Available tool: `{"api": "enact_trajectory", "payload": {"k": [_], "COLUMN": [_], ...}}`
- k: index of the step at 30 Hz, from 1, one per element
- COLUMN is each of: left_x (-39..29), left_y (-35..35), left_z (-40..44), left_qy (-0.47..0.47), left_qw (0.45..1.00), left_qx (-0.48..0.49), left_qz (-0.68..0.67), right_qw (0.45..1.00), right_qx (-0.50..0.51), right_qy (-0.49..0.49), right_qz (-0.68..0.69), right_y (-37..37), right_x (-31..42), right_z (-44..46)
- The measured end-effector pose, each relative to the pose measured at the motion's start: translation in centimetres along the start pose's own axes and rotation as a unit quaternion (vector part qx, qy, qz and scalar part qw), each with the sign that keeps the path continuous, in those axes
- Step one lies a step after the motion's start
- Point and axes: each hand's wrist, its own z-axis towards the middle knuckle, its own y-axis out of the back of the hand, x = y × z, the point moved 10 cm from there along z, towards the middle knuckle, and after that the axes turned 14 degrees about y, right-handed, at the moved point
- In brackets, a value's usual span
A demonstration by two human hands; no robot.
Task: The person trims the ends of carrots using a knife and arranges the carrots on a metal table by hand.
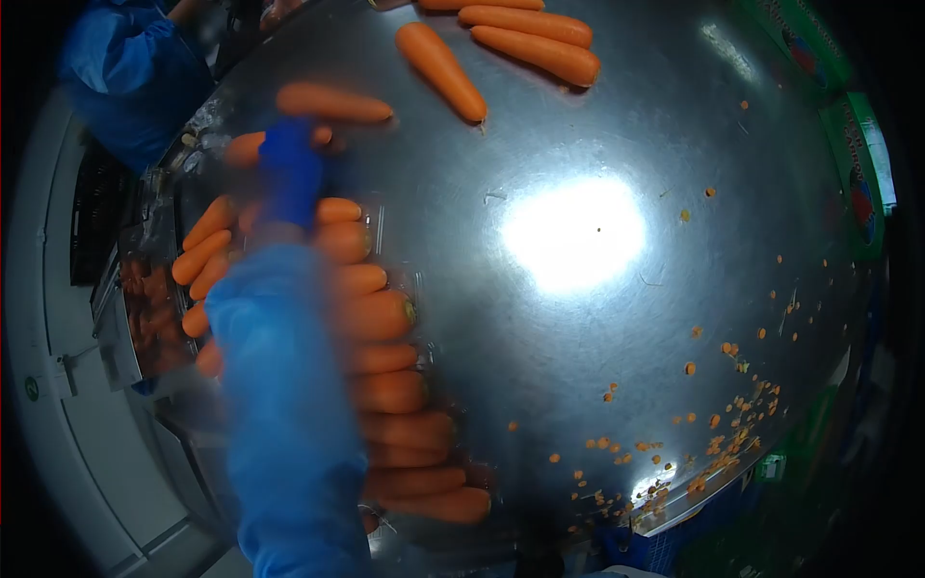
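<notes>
My left hand (291, 173), in a dark blue glove and a light blue sleeve, reaches over carrots at the left of the metal table. Motion smears its fingers, so their grip cannot be made out. Just beyond it lies a blurred carrot (332, 102), and another carrot (245, 148) shows beside the glove. Below the hand, several carrots (381, 313) lie side by side in a long row, with what looks like clear plastic packaging along its edge. The sleeve hides part of the row. My right hand is not in view.
Several loose carrots (441, 72) lie at the far side of the metal table (462, 241). Small carrot trimmings (727, 453) are scattered at the lower right. A person in a blue sleeve (135, 77) is at the upper left. Green printed boxes (856, 178) line the right edge.
</notes>
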Motion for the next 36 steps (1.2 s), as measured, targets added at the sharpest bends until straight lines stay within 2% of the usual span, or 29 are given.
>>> {"api": "enact_trajectory", "payload": {"k": [1, 3, 4, 5, 8, 10, 11, 12, 13, 15, 18, 20, 22, 23, 25, 26, 27, 29, 31, 33, 36], "left_x": [-0.3, -0.9, -1.2, -1.9, -5.3, -4.8, -4.1, -5.4, -7.5, -10.1, -9.9, -11.2, -18.9, -23.4, -22.5, -22.0, -23.7, -26.1, -26.9, -27.7, -28.5], "left_y": [0.1, 0.4, 0.4, 0.4, 1.8, 6.4, 8.4, 10.8, 13.4, 17.3, 20.7, 21.3, 20.3, 19.8, 16.1, 13.6, 13.2, 12.2, 11.2, 11.6, 11.7], "left_z": [0.2, 0.6, 0.5, 0.3, -2.6, -2.6, -2.9, -4.1, -6.4, -11.3, -15.3, -21.5, -28.5, -32.4, -34.8, -38.9, -42.6, -48.3, -53.4, -56.8, -59.7], "left_qy": [-0.001, -0.004, -0.034, -0.064, -0.185, -0.095, -0.050, 0.026, 0.056, 0.111, 0.022, 0.097, 0.159, 0.187, 0.150, 0.205, 0.200, 0.193, 0.201, 0.170, 0.150], "left_qw": [0.998, 0.986, 0.965, 0.935, 0.903, 0.984, 0.998, 0.999, 0.992, 0.922, 0.836, 0.784, 0.707, 0.653, 0.705, 0.701, 0.719, 0.733, 0.727, 0.746, 0.770], "left_qx": [-0.012, -0.037, -0.063, -0.090, -0.089, -0.050, -0.028, -0.030, -0.038, -0.047, 0.007, 0.091, 0.075, 0.019, 0.201, 0.268, 0.319, 0.406, 0.478, 0.500, 0.500], "left_qz": [0.055, 0.164, 0.253, 0.337, 0.378, 0.142, 0.019, 0.022, -0.111, -0.368, -0.549, -0.606, -0.685, -0.733, -0.663, -0.629, -0.584, -0.510, -0.450, -0.405, -0.367], "right_qw": [0.994, 0.989, 0.978, 0.972, 0.953, 0.939, 0.941, 0.941, 0.939, 0.945, 0.941, 0.940, 0.925, 0.916, 0.954, 0.956, 0.956, 0.886, 0.804, 0.744, 0.660], "right_qx": [0.032, -0.059, -0.084, -0.101, -0.154, -0.193, -0.162, -0.131, -0.099, -0.128, -0.131, -0.105, -0.098, -0.096, -0.066, -0.058, -0.053, -0.011, 0.003, 0.016, 0.046], "right_qy": [-0.025, 0.000, 0.016, 0.031, 0.074, 0.109, 0.131, 0.153, 0.176, 0.193, 0.235, 0.273, 0.346, 0.377, 0.290, 0.288, 0.285, 0.439, 0.530, 0.617, 0.657], "right_qz": [0.105, -0.135, -0.191, -0.212, -0.251, -0.262, -0.267, -0.271, -0.277, -0.230, -0.205, -0.174, -0.123, -0.096, -0.027, 0.008, 0.045, -0.145, -0.270, -0.257, -0.362], "right_y": [1.4, -0.6, -1.8, -2.4, -3.1, -3.3, -3.7, -4.1, -4.7, -4.3, -5.5, -5.7, -5.4, -5.1, -5.1, -5.0, -4.7, -5.3, -6.8, -7.8, -9.9], "right_x": [-5.5, 4.1, 7.3, 9.2, 12.7, 14.3, 15.2, 16.1, 16.6, 15.8, 18.5, 19.0, 18.2, 17.9, 17.8, 18.0, 18.3, 23.0, 27.8, 30.6, 32.4], "right_z": [0.3, -0.9, -1.3, -1.4, -2.4, -3.3, -2.8, -2.3, -2.2, -1.9, -3.0, -3.4, -2.5, -3.2, -3.6, -3.8, -3.9, -6.1, -10.2, -13.3, -17.1]}}
